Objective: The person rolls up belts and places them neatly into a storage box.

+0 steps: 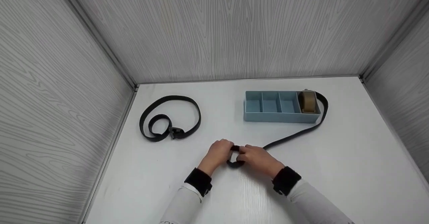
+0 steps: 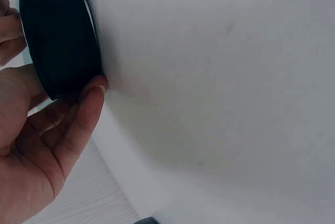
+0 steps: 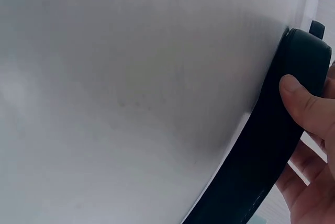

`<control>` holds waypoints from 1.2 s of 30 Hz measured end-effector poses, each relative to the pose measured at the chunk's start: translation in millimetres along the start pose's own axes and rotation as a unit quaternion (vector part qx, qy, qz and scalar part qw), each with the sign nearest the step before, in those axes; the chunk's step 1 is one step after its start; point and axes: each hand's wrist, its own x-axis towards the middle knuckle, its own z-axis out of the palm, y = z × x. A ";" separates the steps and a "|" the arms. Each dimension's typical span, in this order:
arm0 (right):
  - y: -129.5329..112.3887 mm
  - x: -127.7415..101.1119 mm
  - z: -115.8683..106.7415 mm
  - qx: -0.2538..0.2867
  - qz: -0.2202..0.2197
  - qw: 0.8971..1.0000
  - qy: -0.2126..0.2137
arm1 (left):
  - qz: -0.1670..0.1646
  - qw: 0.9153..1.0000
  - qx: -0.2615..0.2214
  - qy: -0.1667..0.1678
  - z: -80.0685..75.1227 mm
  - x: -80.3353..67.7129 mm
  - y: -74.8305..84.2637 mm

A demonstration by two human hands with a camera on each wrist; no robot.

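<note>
Near the tabletop [image 1: 335,170] front centre, both hands pinch the rolled end of a black belt [image 1: 235,157]: left hand [image 1: 219,153] at its 9 o'clock, right hand [image 1: 256,157] at 3. Its unrolled tail runs toward 2 o'clock, round the blue organizer box [image 1: 280,117]; both hands equally near.

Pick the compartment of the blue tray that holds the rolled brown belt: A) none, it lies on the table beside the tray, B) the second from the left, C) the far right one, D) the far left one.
C: in the head view the rolled brown belt sits in the rightmost compartment of the blue tray, while the three compartments to its left show only their blue floors.
</note>
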 end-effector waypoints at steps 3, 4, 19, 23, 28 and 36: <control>-0.4 0.0 -0.5 -0.010 0.015 1.000 0.009 | -0.043 0.999 -0.022 0.004 1.0 -1.3 3.2; -0.4 -0.1 -0.1 -0.016 0.018 1.000 0.008 | -0.051 0.998 -0.027 0.005 1.2 -1.8 4.2; 8.2 -11.2 -8.4 0.037 0.010 0.999 -0.035 | -0.001 0.999 0.034 0.001 1.4 2.1 2.5; 5.1 -10.6 -8.5 0.033 0.026 0.999 -0.031 | -0.018 1.000 0.016 0.015 4.8 2.6 5.5; 0.9 -9.9 -9.4 0.007 0.055 0.998 -0.024 | -0.061 0.997 -0.023 0.035 5.3 2.1 7.2; -2.4 -9.1 -6.6 0.002 0.072 0.997 -0.023 | -0.066 0.997 -0.044 0.006 3.6 1.5 10.9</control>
